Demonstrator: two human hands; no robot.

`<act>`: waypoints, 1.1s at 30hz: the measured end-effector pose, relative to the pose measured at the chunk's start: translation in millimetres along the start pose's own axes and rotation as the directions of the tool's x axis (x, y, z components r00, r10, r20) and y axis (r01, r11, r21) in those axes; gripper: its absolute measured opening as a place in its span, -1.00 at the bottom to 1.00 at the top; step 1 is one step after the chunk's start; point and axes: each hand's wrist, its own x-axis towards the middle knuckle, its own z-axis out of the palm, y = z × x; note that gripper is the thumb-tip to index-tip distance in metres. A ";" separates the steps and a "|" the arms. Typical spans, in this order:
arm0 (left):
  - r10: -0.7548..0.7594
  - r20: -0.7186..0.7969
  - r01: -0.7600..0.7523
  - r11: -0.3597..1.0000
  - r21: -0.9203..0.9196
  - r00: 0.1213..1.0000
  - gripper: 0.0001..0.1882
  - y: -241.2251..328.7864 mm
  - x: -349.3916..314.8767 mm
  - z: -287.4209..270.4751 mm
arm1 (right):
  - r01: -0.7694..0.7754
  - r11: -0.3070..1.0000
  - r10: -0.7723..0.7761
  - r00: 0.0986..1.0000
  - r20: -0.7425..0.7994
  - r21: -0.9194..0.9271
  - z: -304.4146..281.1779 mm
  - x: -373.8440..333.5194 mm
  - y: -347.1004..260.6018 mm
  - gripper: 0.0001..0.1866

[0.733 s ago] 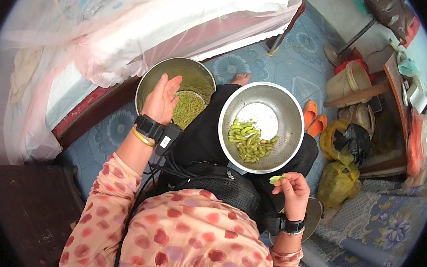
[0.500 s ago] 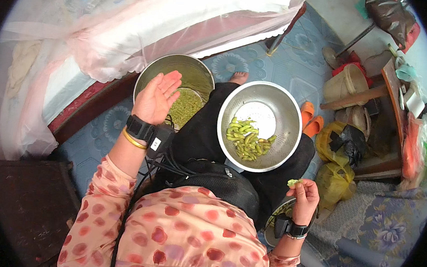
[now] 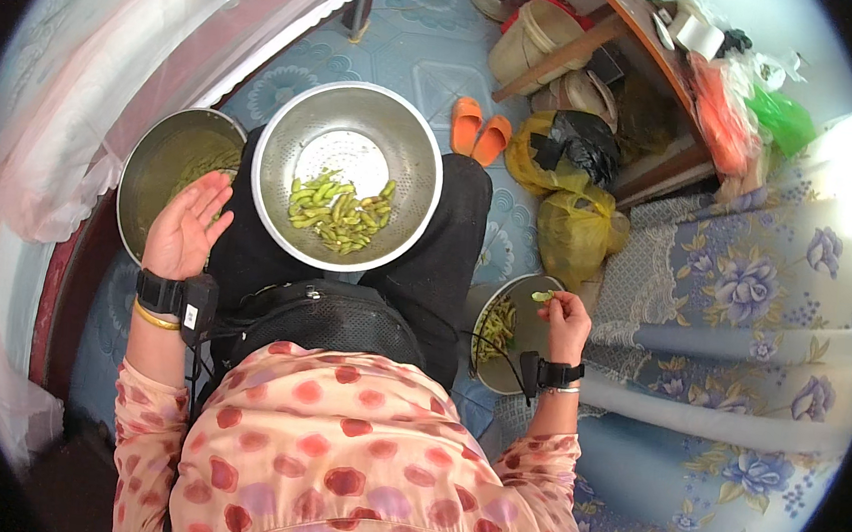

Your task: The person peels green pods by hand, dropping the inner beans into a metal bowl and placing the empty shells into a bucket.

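A metal colander (image 3: 416, 205) with perforated sides rests on my thighs, and a heap of green soybean pods (image 3: 340, 214) lies in it. My left hand (image 3: 186, 232) is open, palm up and fingers stretched, in front of the near edge of a steel pot (image 3: 137, 188) that has green beans (image 3: 204, 157) in it. Between thumb and fingers of my right hand (image 3: 568, 329) is a pale green pod shell (image 3: 543, 296). That hand is above the right side of a smaller metal pot (image 3: 512, 378), where green shells (image 3: 494, 329) lie.
Orange slippers (image 3: 479, 132) sit on the blue tiled floor beyond my right knee. Yellow plastic bags (image 3: 577, 228) stand beside a wooden table (image 3: 654, 34). Flowered cloth (image 3: 745, 281) hangs at the right. At the left is a netted bed (image 3: 177, 56).
The view has swung right, so everything sits further left in it and the right pot shows more fully. My right hand, still pinching the shell, is more plainly over that pot.
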 end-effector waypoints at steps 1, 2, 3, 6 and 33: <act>-0.026 0.010 0.026 0.999 0.022 1.000 -0.58 -2.6 0.9 0.7 | -0.046 0.996 0.044 0.998 -0.035 -0.079 -6.0 1.3 14.8 -0.92; -0.031 0.043 0.030 0.999 0.023 0.999 -0.58 -4.3 0.7 1.3 | 0.061 0.958 -0.074 0.997 -0.037 -0.279 -11.4 3.0 29.3 -0.93; -0.040 0.046 0.039 0.999 0.032 0.998 -0.58 -6.0 0.1 1.4 | 0.143 0.874 -0.171 0.985 -0.019 -0.465 -15.9 3.6 43.3 -0.93; -0.069 0.048 0.066 0.995 0.070 0.996 -0.57 -8.3 0.1 1.6 | 0.122 0.733 -0.186 0.982 -0.026 -0.669 -23.8 -3.6 74.2 -0.93; -0.270 -0.081 0.273 0.826 0.493 0.960 -0.82 -39.2 40.6 18.7 | 0.381 0.924 -0.335 0.845 0.418 -0.030 88.4 -1.1 -107.7 -0.94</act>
